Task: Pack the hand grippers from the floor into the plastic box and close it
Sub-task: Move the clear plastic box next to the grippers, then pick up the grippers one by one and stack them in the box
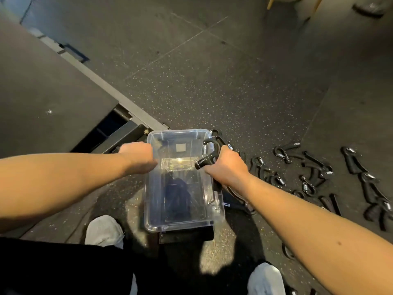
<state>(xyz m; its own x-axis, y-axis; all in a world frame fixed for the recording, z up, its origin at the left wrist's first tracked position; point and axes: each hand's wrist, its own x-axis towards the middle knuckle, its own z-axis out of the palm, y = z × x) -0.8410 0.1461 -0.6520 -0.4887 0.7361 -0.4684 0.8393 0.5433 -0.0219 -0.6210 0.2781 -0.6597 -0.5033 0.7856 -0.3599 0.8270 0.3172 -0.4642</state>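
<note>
My left hand (138, 153) steadies the plastic box (182, 220) on the floor (212, 81) while my right hand (226, 167), grip closed around a hand gripper (207, 153), brings it over the open top for packing.

Both forearms are bare with no sleeves, black trousers (63, 267) fill the lower left of the frame, and pale grey shoes (104, 231) show below.

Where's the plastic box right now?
The plastic box sits open on the floor at lower centre, between the left hand and right hand.
</note>
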